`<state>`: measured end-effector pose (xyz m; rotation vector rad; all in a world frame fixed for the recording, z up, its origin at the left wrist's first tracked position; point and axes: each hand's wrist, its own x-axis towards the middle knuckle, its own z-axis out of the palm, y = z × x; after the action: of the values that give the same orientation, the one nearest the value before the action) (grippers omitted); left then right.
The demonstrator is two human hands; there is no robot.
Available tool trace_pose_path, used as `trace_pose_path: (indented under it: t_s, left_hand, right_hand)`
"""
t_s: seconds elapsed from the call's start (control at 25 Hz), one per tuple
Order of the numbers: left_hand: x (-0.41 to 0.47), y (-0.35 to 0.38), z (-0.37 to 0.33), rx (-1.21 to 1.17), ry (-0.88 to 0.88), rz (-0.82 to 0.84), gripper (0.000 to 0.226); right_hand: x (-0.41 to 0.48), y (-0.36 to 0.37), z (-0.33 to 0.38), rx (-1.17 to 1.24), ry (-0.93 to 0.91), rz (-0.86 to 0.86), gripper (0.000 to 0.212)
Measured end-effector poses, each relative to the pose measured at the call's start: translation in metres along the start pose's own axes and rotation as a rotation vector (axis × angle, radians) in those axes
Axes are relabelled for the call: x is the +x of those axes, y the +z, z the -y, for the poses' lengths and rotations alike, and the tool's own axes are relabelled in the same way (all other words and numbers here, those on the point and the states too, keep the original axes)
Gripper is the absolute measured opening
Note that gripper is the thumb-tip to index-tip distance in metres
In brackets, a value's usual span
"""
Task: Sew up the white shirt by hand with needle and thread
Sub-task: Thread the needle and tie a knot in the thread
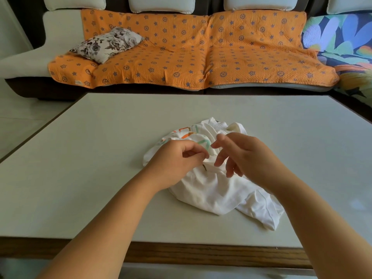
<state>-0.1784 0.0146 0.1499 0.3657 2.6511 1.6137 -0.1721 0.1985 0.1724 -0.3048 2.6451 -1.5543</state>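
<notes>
A crumpled white shirt with coloured print lies in the middle of the pale table. My left hand rests on its left part, fingers curled and pinched together at the cloth. A small dark sliver, perhaps the needle, shows on the cloth just below those fingertips. My right hand hovers over the shirt's middle with its fingers spread and nothing visibly held. No thread can be made out.
The table has a wooden front edge. Behind it stands a sofa with an orange patterned cover, a floral cushion at its left and a colourful cloth at its right.
</notes>
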Motion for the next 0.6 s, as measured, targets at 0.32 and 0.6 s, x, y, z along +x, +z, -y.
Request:
trace_pose_path:
  t_s: [0.32,0.6]
  left_hand:
    - [-0.001,-0.005,0.004,-0.192,-0.09,0.015,0.011]
    - [-0.001,-0.007,0.001,-0.299,-0.152,-0.035,0.01]
  right_hand:
    - [-0.001,-0.021,-0.007,0.291,0.222,0.21,0.048]
    - [0.0,-0.022,-0.011,0.232,0.194,0.231,0.019]
